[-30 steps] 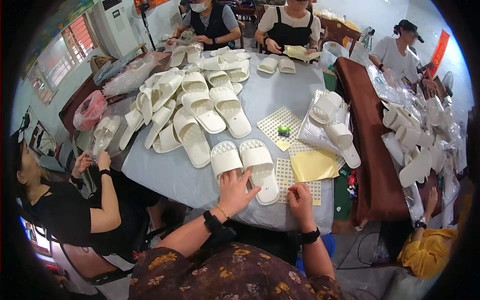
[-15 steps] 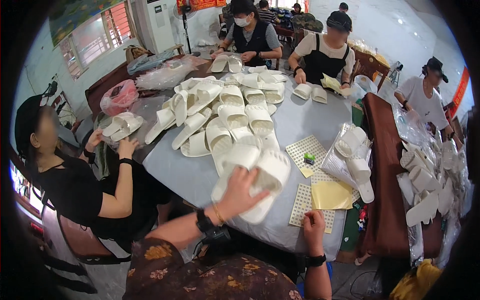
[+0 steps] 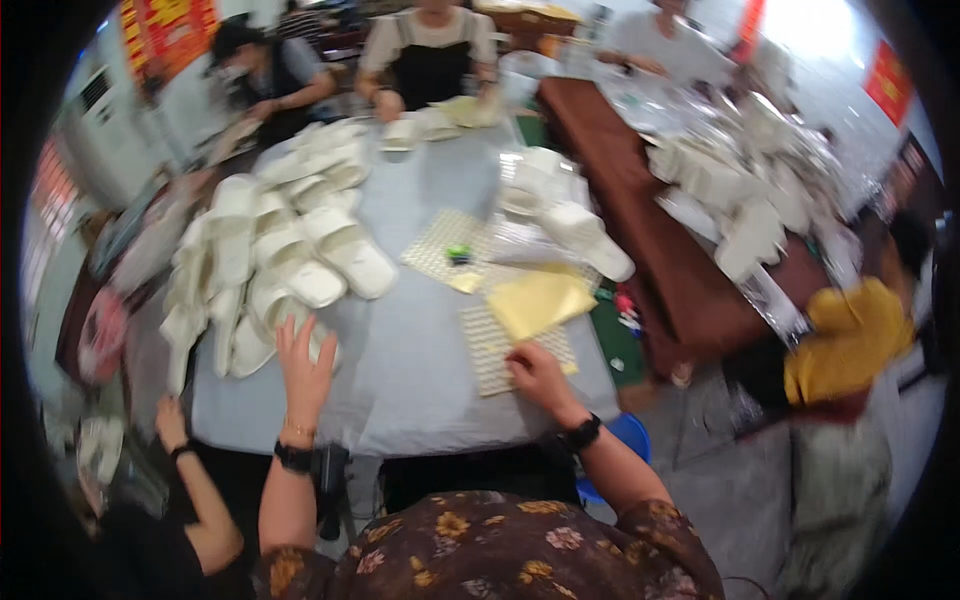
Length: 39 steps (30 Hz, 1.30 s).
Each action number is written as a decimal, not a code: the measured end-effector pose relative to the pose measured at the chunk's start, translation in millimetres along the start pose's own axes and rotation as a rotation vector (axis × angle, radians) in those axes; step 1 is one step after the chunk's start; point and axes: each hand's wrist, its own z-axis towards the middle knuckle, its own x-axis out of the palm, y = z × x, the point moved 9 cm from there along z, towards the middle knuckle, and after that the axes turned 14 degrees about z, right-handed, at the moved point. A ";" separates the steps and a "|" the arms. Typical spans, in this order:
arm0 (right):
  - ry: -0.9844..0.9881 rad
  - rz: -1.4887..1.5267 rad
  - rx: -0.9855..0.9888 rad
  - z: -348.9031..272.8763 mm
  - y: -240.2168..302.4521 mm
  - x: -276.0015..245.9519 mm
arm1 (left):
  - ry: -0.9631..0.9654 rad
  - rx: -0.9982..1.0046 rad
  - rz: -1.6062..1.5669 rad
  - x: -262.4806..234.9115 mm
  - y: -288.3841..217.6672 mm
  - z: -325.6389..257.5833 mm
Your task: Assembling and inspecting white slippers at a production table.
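Note:
My left hand is open with its fingers spread, at the near edge of a pile of cream-white slippers. Its fingertips overlap one slipper; whether they touch it I cannot tell. My right hand is closed, fingers curled in, over a sheet of small printed stickers. Anything held in that hand is too small or hidden to make out. Just beyond it lies a plain yellow backing sheet, with a second sticker sheet farther off bearing a small green and dark object.
A clear plastic bag with slippers on it lies right of the sheets. Beyond a brown padded bench, more slippers are heaped with plastic bags. Co-workers sit at the far side and left of the grey-covered table. A blue stool stands below.
The view has swung to the right and blurred. My left hand has come off the front pair of slippers and drawn back, fingers spread. My right hand stays closed by the sticker sheet.

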 end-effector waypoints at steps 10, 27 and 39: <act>-0.301 -0.067 -0.092 9.4 45.7 -119.3 | 0.344 0.246 -0.119 76.2 -115.3 -112.7; -1.126 -0.744 0.654 13.5 -39.6 -498.2 | 0.142 0.215 0.045 70.8 -104.2 -134.8; -1.066 0.354 0.085 79.2 -25.9 -579.3 | 0.122 0.260 -0.030 73.5 -114.0 -127.2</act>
